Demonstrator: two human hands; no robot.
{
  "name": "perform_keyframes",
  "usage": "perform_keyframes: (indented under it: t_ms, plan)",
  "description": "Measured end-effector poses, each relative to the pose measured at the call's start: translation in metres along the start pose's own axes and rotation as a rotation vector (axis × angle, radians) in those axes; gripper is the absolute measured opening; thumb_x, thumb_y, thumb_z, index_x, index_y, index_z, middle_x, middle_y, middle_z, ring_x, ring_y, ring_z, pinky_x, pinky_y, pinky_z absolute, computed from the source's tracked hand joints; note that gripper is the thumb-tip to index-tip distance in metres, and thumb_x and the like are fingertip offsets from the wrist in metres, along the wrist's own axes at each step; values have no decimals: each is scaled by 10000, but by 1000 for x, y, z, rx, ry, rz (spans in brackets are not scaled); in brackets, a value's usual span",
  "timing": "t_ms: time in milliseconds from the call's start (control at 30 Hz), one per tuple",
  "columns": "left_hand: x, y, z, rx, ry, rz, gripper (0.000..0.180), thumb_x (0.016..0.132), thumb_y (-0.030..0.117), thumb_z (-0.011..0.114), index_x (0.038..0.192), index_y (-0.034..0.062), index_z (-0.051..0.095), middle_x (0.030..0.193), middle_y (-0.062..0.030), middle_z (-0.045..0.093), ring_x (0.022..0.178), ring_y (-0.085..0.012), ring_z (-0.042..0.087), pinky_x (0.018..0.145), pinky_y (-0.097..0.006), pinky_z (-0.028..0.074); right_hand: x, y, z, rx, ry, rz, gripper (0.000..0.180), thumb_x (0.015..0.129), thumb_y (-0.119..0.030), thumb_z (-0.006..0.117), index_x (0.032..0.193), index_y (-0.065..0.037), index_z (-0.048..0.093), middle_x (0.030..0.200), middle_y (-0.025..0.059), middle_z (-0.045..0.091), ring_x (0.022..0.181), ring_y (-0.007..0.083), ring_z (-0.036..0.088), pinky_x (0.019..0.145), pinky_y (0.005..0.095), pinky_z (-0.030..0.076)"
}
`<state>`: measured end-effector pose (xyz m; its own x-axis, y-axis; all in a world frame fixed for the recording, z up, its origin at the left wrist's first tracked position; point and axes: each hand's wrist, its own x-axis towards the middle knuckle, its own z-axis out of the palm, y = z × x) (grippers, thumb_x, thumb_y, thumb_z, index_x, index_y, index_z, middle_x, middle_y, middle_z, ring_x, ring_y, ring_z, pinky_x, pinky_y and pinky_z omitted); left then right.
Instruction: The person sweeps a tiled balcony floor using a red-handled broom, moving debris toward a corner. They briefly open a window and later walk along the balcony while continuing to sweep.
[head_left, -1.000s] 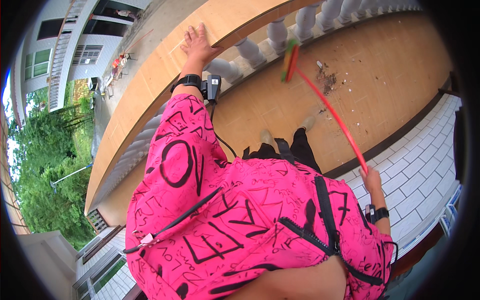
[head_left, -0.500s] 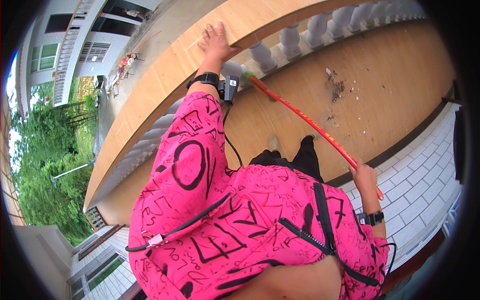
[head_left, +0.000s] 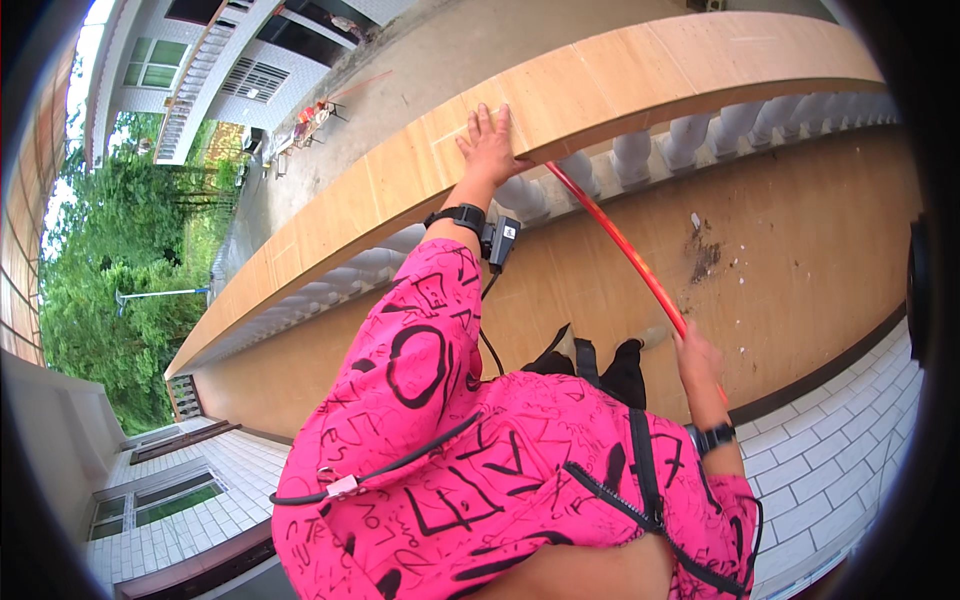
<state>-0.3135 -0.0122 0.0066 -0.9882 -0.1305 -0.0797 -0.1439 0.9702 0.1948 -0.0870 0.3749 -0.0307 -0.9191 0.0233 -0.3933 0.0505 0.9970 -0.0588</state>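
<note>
The left hand lay flat and released on the railing's tan top. The right hand was clenched around a red stick, which slanted up from that hand toward the balusters just beside the left hand.

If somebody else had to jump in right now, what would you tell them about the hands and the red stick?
Left hand: flat on the tan tiled top of the balcony rail, holding nothing.
Right hand: fingers closed round the long red broom handle, which slants up toward the white balusters; its far end is hidden below the left hand.
Done: a small pile of dark dirt and scraps sits on the brown balcony floor.
Left: that pile is not yet picked up.
</note>
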Motion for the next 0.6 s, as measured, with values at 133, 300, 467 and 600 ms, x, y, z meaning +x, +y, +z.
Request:
perform_keyframes:
  t_ms: [133,300,467,600]
  plan:
    - [8,12,8,33,9,41,1077,541,395,796,1386,180,163,1439,-195,86,1323,-383,92,988,-615,157,35,4,57,64,26,-94,200,853,-276,508,869,-80,476,690,156,611,630,344,605,548,446,476]
    - [11,12,9,63,5,10,1084,553,430,783,1390,159,148,1445,-195,60,1332,-369,64,993,-611,151,-8,56,81,10,-110,-27,160,849,-231,505,884,-77,479,671,172,608,643,349,608,558,454,477]
    - [14,4,20,65,2,17,1086,560,447,773,1392,159,137,1444,-199,63,1332,-368,67,997,-609,142,-76,99,58,-87,-196,83,214,811,-282,549,869,-79,514,686,181,614,664,356,610,591,454,483]
    - [18,4,27,68,20,25,1077,559,462,767,1390,165,150,1440,-207,80,1329,-375,78,995,-611,145,-95,113,45,30,-346,49,301,756,-348,607,842,-60,585,715,187,616,718,351,608,646,452,484]
